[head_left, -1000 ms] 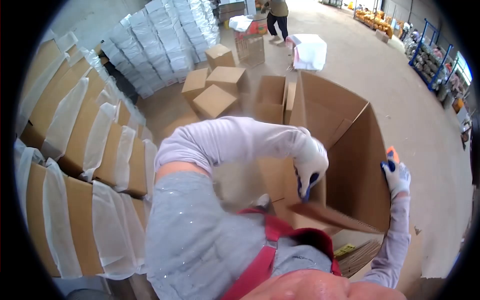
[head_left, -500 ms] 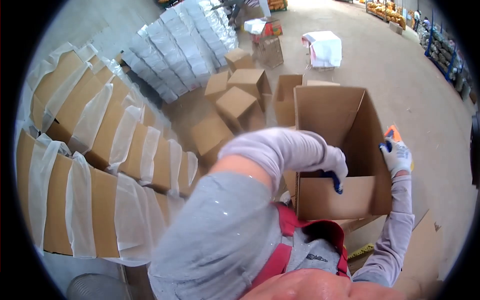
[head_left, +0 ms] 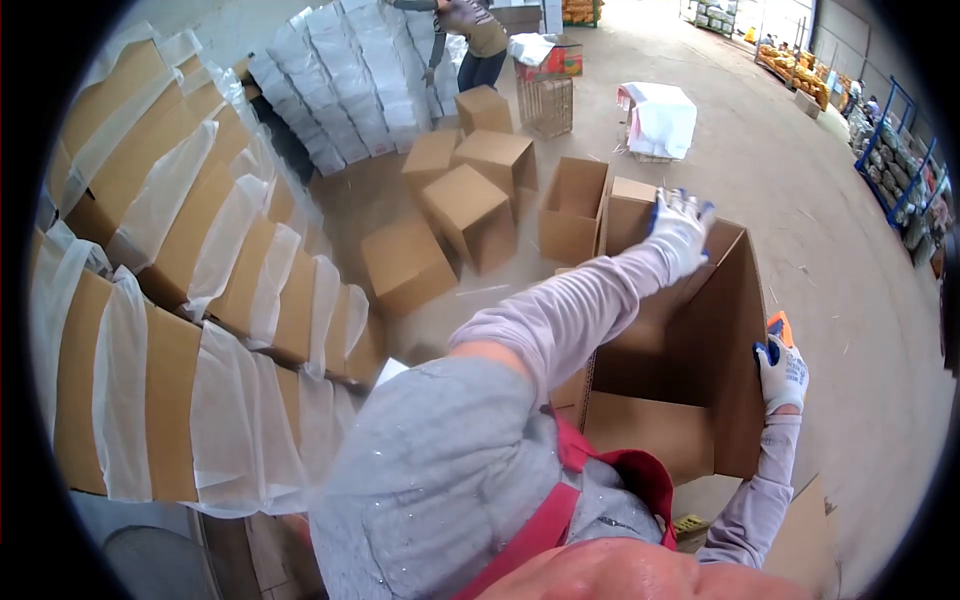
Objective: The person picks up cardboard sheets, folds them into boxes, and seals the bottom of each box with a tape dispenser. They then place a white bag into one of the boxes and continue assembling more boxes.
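Observation:
A large open cardboard box (head_left: 735, 350) stands right in front of me, its inside facing up. My left hand (head_left: 682, 238), in a white glove with blue on the fingers, reaches over its far side. Its fingers are stretched out, overlapping the far edge. At the box's right wall is my right hand (head_left: 783, 375), gloved the same way and closed around an orange tool (head_left: 780, 326). Only the tool's orange end shows above the fingers; I cannot tell its kind.
Several closed cartons (head_left: 470, 205) lie on the floor ahead, near another open box (head_left: 573, 215). Stacked cartons with white strips (head_left: 170, 400) rise on my left. Further off are white wrapped stacks (head_left: 350, 85), a person (head_left: 480, 40) and a white-covered crate (head_left: 657, 120).
My left hand has moved from the near flap to the far side of the box, its fingers stretching out. The right hand keeps its hold. The person at the back shows more fully.

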Available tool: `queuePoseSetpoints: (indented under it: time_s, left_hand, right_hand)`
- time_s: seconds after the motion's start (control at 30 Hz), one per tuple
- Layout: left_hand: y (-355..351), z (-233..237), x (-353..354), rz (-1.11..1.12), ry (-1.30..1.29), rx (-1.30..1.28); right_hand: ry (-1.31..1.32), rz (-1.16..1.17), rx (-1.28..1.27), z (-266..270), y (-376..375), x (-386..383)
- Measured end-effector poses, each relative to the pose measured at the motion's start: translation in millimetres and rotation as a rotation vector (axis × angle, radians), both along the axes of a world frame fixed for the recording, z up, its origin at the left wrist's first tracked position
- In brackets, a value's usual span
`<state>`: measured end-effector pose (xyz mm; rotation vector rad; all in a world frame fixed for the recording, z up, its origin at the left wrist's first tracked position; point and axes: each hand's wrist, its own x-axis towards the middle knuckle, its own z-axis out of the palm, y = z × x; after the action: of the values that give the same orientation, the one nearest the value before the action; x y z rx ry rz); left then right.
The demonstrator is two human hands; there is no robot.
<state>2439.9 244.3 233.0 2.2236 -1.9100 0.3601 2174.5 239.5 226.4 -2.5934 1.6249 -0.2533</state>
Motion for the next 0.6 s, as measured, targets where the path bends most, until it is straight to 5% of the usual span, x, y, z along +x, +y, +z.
queuePoseSetpoints:
  time_s: [0.2, 0.6]
  left_hand:
    - [6, 9, 6, 0.04, 0.054, 0.234]
    - [11, 2, 6, 0.035, 0.067, 0.23]
  right_hand:
    - [-0.029, 0.031, -0.031, -5, -1, 0]
    - [-0.013, -0.006, -0.027, -2, 3, -1]
